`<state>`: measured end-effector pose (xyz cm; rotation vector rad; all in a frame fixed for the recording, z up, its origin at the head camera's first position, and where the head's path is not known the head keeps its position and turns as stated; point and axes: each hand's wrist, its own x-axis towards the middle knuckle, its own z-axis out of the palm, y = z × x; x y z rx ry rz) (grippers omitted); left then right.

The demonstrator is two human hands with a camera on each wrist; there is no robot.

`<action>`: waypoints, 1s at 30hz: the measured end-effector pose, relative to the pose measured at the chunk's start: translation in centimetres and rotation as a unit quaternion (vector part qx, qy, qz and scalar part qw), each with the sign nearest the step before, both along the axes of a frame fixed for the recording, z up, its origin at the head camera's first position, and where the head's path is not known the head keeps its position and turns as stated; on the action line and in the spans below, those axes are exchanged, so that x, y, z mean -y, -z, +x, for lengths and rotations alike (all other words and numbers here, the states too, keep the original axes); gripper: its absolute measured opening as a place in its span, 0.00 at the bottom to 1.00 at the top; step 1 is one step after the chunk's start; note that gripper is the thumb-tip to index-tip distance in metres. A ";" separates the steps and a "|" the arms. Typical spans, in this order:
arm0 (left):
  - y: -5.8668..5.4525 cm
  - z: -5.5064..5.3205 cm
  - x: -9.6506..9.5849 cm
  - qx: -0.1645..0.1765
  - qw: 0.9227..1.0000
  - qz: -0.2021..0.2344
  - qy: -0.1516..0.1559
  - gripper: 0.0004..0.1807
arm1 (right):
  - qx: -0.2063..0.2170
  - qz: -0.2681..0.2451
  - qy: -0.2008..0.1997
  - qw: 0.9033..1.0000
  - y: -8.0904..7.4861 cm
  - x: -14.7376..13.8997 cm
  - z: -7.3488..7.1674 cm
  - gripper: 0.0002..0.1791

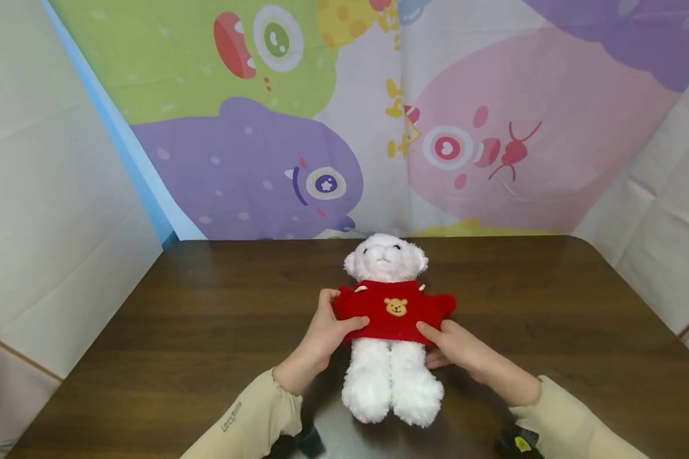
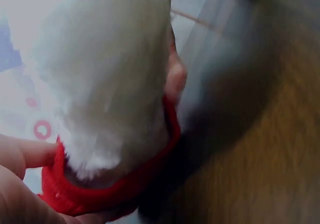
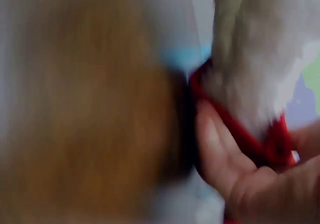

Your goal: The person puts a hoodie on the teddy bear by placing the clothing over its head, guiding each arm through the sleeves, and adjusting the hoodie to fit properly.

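A white plush bear (image 1: 392, 376) in a red sweater (image 1: 379, 325) faces me over the table, head away and legs toward me. The sweater has a small tan bear face on its chest. My left hand (image 1: 327, 328) grips the sweater's left side, thumb on the front. On the other side my right hand (image 1: 459, 344) holds the lower hem, its thumb on top and fingers behind. In the left wrist view the red hem (image 2: 120, 191) circles the white fur close to my fingers. The right wrist view shows my fingers (image 3: 220, 144) against the hem.
The brown wooden table (image 1: 224, 306) reaches back to a cartoon-printed cloth (image 1: 379, 127). White panels (image 1: 51, 178) stand at both sides. Dark straps show near both sleeves at the front edge.
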<state>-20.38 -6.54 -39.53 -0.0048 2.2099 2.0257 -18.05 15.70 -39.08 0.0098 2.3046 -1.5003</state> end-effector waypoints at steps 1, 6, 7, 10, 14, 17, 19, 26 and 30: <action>-0.1 -0.1 0.2 -0.002 1.000 -0.023 0.002 0.31 | -0.025 0.064 -0.013 0.998 -0.3 -0.2 0.0 0.27; -0.6 -0.6 0.7 -0.067 0.982 -0.175 -0.015 0.29 | -0.208 0.366 -0.050 0.906 -2.1 -0.6 0.0 0.24; -0.7 -0.7 0.7 -0.087 0.976 -0.200 -0.016 0.28 | -0.250 0.399 -0.052 0.881 -2.3 -0.5 0.0 0.22; -1.1 -0.8 1.0 -0.134 0.963 -0.233 -0.001 0.27 | -0.356 0.425 -0.070 0.830 -3.0 -0.2 -0.3 0.16; -1.3 -1.0 1.4 -0.135 0.970 -0.200 0.041 0.24 | -0.438 0.355 -0.131 0.815 -3.4 1.0 -1.1 0.11; -1.4 -1.4 2.0 -0.097 0.983 -0.141 0.064 0.20 | -0.464 0.300 -0.164 0.817 -3.4 2.4 -1.6 0.11; -1.5 -1.8 2.4 -0.060 0.993 -0.082 0.068 0.16 | -0.474 0.278 -0.172 0.818 -3.3 3.4 -2.0 0.10; -0.2 -2.5 2.7 0.036 0.998 0.005 0.047 0.10 | -0.469 0.250 -0.148 0.834 -2.2 5.1 -3.1 0.12; 0.5 -2.4 2.7 0.063 0.996 -0.020 0.060 0.10 | -0.465 0.247 -0.123 0.841 -1.6 5.6 -3.1 0.14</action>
